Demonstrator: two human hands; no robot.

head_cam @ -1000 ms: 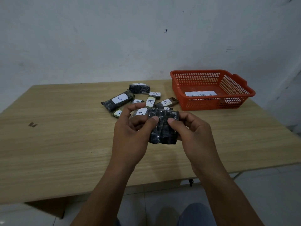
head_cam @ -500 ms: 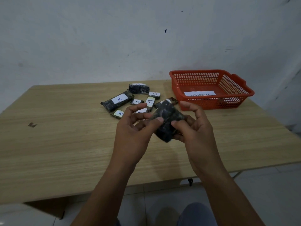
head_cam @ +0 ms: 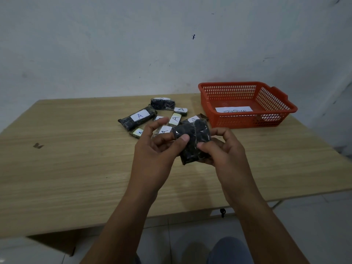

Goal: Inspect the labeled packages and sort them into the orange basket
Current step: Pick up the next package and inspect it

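Both my hands hold one dark plastic-wrapped package (head_cam: pixel 194 141) above the table's middle; no label shows on the side facing me. My left hand (head_cam: pixel 158 151) pinches its left edge between thumb and fingers. My right hand (head_cam: pixel 224 153) grips its right side with the thumb on top. Behind it lie several dark packages with white "A" labels, among them a long one (head_cam: pixel 138 118) and a rounder one (head_cam: pixel 162 103). The orange basket (head_cam: pixel 274 121) stands at the back right with only a white paper label (head_cam: pixel 234 109) on its floor.
The wooden table (head_cam: pixel 66 168) reaches a white wall at the back. A small dark mark (head_cam: pixel 38 145) sits on its left part. My knee (head_cam: pixel 228 250) and a tiled floor show below the near edge.
The package has been turned between my hands, from lying wide to standing more upright and tilted. Both hands shifted their grip on it and stayed in place over the table.
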